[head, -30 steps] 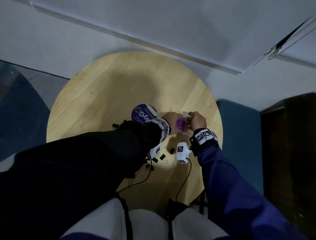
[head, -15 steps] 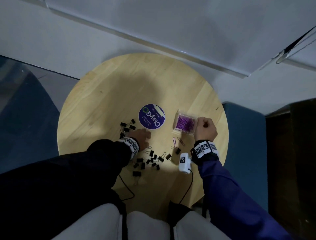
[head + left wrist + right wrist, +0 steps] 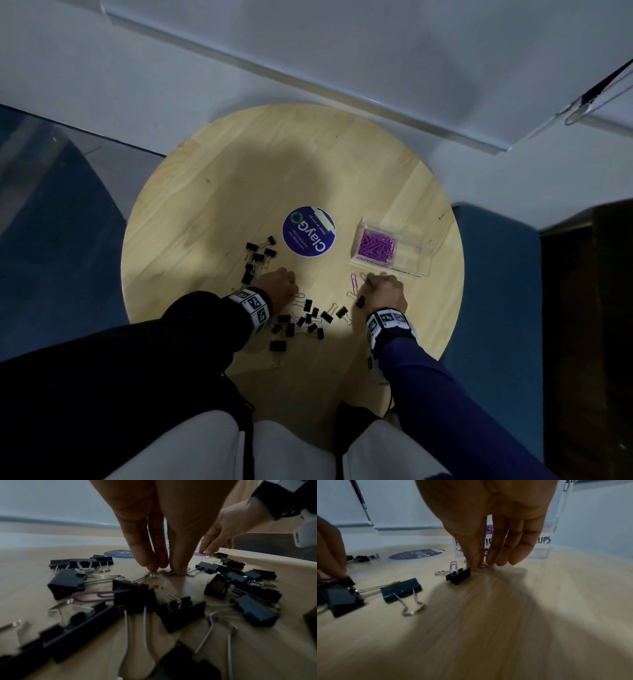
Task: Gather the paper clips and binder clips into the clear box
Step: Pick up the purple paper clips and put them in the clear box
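The clear box stands at the table's right, a heap of purple paper clips in its left part. Black binder clips lie scattered along the front, with more to the left. My left hand points down among them, thumb and fingertips pinching a purple paper clip flat on the wood. My right hand reaches down just in front of the box and pinches another purple paper clip. A loose purple clip lies left of my right hand.
The round wooden table carries a round purple sticker near its middle. A single binder clip lies right beside my right thumb. Blue seats flank the table; its front edge is close to my knees.
Both hands left the box, where they had been together. The left one moved down-left to the binder clip pile, the right one down in front of the box; each now pinches a loose paper clip.
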Action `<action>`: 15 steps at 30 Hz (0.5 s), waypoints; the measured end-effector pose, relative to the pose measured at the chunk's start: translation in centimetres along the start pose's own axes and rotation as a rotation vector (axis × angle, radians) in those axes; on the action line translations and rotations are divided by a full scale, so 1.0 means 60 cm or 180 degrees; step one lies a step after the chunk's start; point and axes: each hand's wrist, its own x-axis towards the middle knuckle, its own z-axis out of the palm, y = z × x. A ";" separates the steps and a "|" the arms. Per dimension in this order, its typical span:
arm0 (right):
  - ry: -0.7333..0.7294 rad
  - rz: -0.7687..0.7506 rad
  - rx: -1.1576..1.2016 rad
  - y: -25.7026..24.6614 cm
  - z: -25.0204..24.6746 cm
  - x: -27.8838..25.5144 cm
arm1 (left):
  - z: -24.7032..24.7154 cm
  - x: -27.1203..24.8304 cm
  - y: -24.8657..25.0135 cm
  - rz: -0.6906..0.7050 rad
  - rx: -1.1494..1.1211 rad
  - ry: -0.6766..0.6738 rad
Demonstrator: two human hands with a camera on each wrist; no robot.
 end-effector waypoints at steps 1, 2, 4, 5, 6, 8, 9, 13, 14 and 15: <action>-0.0014 0.0009 0.0012 -0.002 0.000 0.000 | 0.001 0.001 0.001 -0.0028 -0.0008 0.0015; -0.0014 0.0049 0.0062 -0.005 -0.001 -0.001 | 0.002 0.002 0.002 -0.0090 -0.0032 0.0044; -0.0061 0.0132 0.0132 -0.009 -0.001 -0.003 | 0.002 0.001 0.003 -0.0244 -0.0107 0.0067; -0.0137 0.0158 0.0119 -0.010 -0.001 -0.004 | 0.001 0.000 0.004 -0.0298 -0.0121 0.0048; -0.0239 0.0194 0.0100 -0.010 -0.002 -0.004 | 0.000 0.000 0.003 -0.0328 -0.0096 0.0009; -0.0403 0.0260 0.0147 -0.010 -0.009 -0.004 | -0.001 0.004 0.002 -0.0338 -0.0008 -0.0110; -0.0433 0.0293 0.0222 -0.009 -0.012 -0.003 | -0.001 0.006 0.002 -0.0343 -0.0004 -0.0157; -0.0137 0.0135 0.1151 -0.013 -0.040 -0.018 | -0.003 0.016 0.003 -0.0332 -0.0165 -0.0116; 0.0061 -0.0017 0.1450 -0.017 -0.050 -0.022 | -0.003 0.017 0.003 -0.0344 -0.0205 -0.0069; 0.0283 -0.0138 0.1697 -0.021 -0.062 -0.022 | -0.005 0.017 0.002 -0.0380 -0.0226 -0.0027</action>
